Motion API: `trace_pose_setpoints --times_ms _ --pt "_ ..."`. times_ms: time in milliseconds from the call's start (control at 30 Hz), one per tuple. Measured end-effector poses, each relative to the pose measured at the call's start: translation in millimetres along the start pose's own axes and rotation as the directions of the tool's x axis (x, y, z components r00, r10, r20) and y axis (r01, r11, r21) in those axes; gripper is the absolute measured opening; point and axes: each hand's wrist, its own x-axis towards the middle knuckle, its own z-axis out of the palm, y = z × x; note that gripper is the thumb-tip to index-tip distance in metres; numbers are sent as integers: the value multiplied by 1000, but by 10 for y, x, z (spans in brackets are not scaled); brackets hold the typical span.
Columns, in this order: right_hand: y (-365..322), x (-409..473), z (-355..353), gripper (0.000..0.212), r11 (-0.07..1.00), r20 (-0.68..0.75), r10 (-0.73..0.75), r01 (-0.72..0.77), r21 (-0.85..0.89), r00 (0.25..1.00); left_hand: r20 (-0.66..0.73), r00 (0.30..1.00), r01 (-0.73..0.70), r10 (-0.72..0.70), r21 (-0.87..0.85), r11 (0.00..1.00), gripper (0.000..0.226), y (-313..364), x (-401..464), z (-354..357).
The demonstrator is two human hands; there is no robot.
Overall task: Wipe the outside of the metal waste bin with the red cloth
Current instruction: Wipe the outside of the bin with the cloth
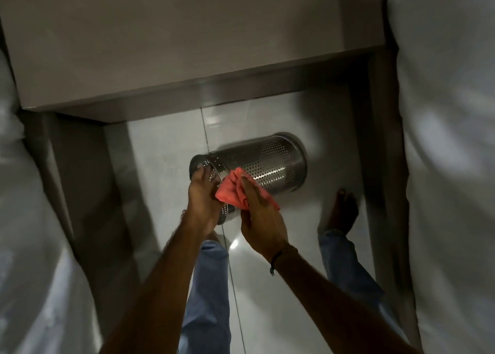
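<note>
A perforated metal waste bin (270,163) is held tilted on its side above the floor, its open rim toward me and its base pointing away to the right. My left hand (202,195) grips the rim at the open end. My right hand (258,214) presses a red cloth (233,190) flat against the bin's outer wall near the rim. Part of the cloth bunches up between my two hands and hides the lower rim.
A grey table (160,45) stands just ahead, its legs at the left and right. White beds or curtains (450,139) flank both sides. My bare right foot (344,209) and jeans legs stand on the glossy tiled floor (166,150).
</note>
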Motion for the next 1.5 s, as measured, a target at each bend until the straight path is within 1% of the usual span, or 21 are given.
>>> trace_pose_setpoints --times_ms 133,200,300,333,367,433,467,500,567,600,633,700,767,833,900,967,1100,1167,1267,1400,1500 --pt "13 26 73 71 1000 68 0 2 -28 998 -3 1000 29 -29 31 999 72 -45 27 62" --pt "0 152 23 70 999 59 14 -12 -36 998 68 997 22 -24 20 1000 73 -113 26 78" --pt "20 460 -156 66 996 44 21 -17 -88 999 108 994 12 -25 114 993 64 -221 -5 139" --pt "41 502 -184 66 992 72 2 8 -126 997 66 998 -4 -5 135 991 71 -236 -8 131" --pt "55 473 -187 65 984 121 -29 50 -173 992 -10 1000 11 -10 130 991 92 -221 2 113" --pt "104 256 -80 65 965 222 -91 141 -222 971 -194 980 68 -45 112 991 148 -157 76 55" --pt "137 125 -19 65 964 247 -99 155 -218 964 -219 974 75 -51 100 992 154 -126 121 42" --pt "170 40 25 66 970 257 -87 140 -198 962 -177 983 61 -50 56 997 141 -110 142 31" --pt "199 95 49 66 982 247 -63 104 -157 967 -81 996 -23 22 -16 1000 95 -135 148 78" --pt "176 198 30 65 984 228 -56 92 -150 972 -55 998 -37 36 -19 999 84 -175 151 80" --pt "141 309 3 66 987 204 -49 78 -138 978 -46 998 -48 49 22 999 82 -213 122 91" --pt "76 501 -69 68 995 144 -43 55 -83 989 -70 994 -77 87 134 988 96 -252 86 50" --pt "55 497 -62 67 996 132 -46 55 -66 990 -60 997 -26 39 204 979 112 -200 77 17" --pt "88 303 9 66 982 205 -90 121 -145 975 -32 998 -42 46 106 994 104 -84 139 -28" --pt "136 102 86 74 961 275 -125 185 -206 953 -23 996 -87 86 -45 995 95 73 188 -27" --pt "130 148 96 76 965 269 -128 182 -187 955 5 997 -77 78 -110 991 92 93 188 -55" --pt "17 576 -47 68 989 183 -62 85 -125 981 19 999 -42 42 -7 999 79 -132 73 -87" --pt "11 502 -19 67 970 200 -99 140 -198 975 -1 999 -37 37 35 999 85 -62 101 -74" --pt "46 152 129 64 964 268 -149 200 -176 952 -1 1000 -25 25 -29 999 100 121 207 -69" --pt "4 482 65 67 982 200 -74 106 -156 977 2 1000 -16 16 -5 1000 86 -11 148 -97" --pt "-20 580 18 67 987 170 -65 88 -135 983 36 999 7 -7 5 1000 84 -33 103 -103"
